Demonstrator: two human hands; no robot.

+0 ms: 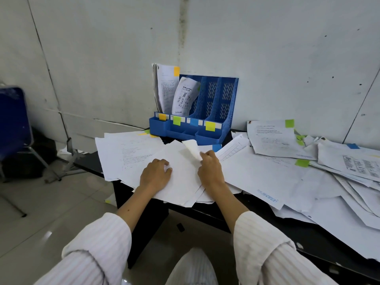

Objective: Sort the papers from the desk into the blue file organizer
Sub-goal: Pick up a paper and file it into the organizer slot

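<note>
Blue plastic file organizer (213, 112) is seen upright at the wall, back of the black tabletop (320, 241); two printed sheets already stand in its left slots. Loose white papers (257, 173) are spread across the tabletop. Head view: left hand (155, 174) is pressed on the near stack, fingers loosely bent, nothing held. Right hand (209, 167) grip is pinched on a lifted sheet corner (192, 148). Step judged: separating one sheet. Next, its tab colour must be matched to a slot.
</note>
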